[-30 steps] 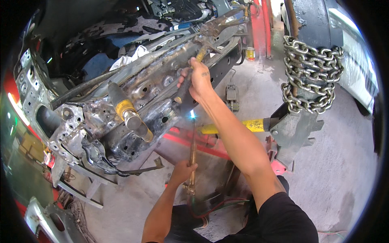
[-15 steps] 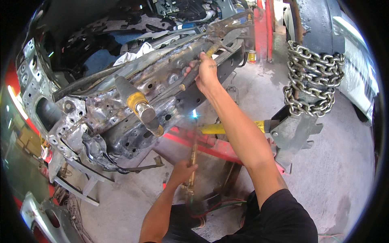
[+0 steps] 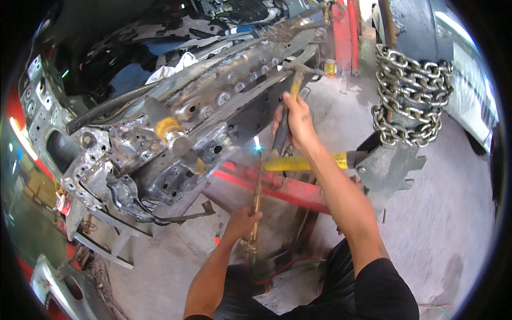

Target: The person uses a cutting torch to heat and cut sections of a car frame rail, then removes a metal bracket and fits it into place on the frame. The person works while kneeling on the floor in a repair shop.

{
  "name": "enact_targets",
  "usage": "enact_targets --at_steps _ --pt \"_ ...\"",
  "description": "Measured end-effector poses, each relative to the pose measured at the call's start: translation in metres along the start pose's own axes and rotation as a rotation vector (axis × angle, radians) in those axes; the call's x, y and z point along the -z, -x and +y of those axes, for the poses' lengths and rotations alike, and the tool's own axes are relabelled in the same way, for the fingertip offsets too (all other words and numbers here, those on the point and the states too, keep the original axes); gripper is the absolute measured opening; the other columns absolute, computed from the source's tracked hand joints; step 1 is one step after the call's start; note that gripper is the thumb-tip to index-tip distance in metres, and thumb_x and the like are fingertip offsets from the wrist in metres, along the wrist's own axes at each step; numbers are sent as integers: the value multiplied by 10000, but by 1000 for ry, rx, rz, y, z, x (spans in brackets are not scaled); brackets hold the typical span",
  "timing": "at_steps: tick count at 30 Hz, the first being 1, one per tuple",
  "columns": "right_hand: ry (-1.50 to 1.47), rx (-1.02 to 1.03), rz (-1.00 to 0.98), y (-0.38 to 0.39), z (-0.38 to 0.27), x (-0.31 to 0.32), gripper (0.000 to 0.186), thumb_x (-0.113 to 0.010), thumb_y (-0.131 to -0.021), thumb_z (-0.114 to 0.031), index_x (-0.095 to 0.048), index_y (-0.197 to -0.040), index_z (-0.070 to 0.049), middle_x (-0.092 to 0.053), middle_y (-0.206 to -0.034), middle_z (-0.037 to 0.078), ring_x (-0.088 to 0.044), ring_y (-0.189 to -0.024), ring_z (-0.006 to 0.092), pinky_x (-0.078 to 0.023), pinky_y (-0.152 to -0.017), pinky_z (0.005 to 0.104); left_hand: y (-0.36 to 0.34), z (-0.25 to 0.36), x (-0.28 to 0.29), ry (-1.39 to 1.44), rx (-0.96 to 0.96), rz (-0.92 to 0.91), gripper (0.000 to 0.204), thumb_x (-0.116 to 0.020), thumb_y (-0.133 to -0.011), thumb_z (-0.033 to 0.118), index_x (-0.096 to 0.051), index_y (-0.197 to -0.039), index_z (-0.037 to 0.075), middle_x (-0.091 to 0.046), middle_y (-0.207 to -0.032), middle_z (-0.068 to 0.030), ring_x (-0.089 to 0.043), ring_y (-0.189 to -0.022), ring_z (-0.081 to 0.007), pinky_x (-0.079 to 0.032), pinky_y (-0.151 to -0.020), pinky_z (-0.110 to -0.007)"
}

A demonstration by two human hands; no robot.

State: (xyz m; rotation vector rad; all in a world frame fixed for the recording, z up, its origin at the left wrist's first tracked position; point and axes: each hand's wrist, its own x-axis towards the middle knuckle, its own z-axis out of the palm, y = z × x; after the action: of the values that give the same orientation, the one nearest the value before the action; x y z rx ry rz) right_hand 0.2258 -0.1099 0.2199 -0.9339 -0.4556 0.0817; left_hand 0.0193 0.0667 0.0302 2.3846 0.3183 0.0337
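My left hand (image 3: pixel 242 224) is wrapped round a brass gas torch (image 3: pixel 257 197), held upright with a bright blue-white flame at its tip. Hoses trail from its lower end. In my right hand (image 3: pixel 298 122) is a hammer (image 3: pixel 296 88) with a yellow and black handle, its head pointing up and away from me. The hammer is beside the long, bare metal front panel (image 3: pixel 213 101) of a stripped car body, and its head overlaps the panel's right end in the picture. The torch flame burns just in front of the panel's dark lower beam (image 3: pixel 253 118).
A clamp-like tool with a yellow band (image 3: pixel 168 128) juts from the panel. Right of my arm, heavy chain (image 3: pixel 410 96) wraps a dark post. A yellow bar (image 3: pixel 306 161) and a red beam (image 3: pixel 288 189) cross low ahead. A loose car panel (image 3: pixel 66 290) lies lower left.
My right hand has drawn the hammer to the right and down, off the panel face, turning its handle more upright. The torch in my left hand has barely moved.
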Motion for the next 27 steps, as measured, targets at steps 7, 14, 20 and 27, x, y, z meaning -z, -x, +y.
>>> enact_targets --at_steps 7,14,20,27 --pt "456 40 62 122 47 93 215 -535 -1017 -239 -484 -1040 -31 -509 -634 36 -509 -456 144 -434 -433 299 6 11 -6 -24 11 -71 456 -744 -824 382 -675 -782 -67 -636 -675 -223 -639 -641 -331 -487 -638 -449" --pt "619 -62 -3 162 38 108 158 -595 -970 -132 -550 -1041 2 -519 -647 21 -506 -491 116 -421 -479 293 2 13 -15 13 -10 -62 435 -751 -828 370 -690 -808 -61 -643 -671 -194 -644 -645 -283 -487 -627 -418" --pt "696 -63 -56 158 23 127 227 -649 -928 -135 -569 -1073 19 -527 -666 39 -532 -513 117 -435 -492 300 9 18 -17 39 52 -93 455 -742 -841 404 -705 -903 -45 -670 -748 -187 -660 -704 -285 -496 -667 -417" --pt "597 -114 -1 153 2 132 227 -616 -945 -143 -581 -1100 19 -540 -691 16 -521 -512 83 -426 -482 260 9 35 -28 83 47 -82 454 -734 -850 417 -711 -967 -21 -672 -787 -171 -650 -752 -269 -488 -702 -402"
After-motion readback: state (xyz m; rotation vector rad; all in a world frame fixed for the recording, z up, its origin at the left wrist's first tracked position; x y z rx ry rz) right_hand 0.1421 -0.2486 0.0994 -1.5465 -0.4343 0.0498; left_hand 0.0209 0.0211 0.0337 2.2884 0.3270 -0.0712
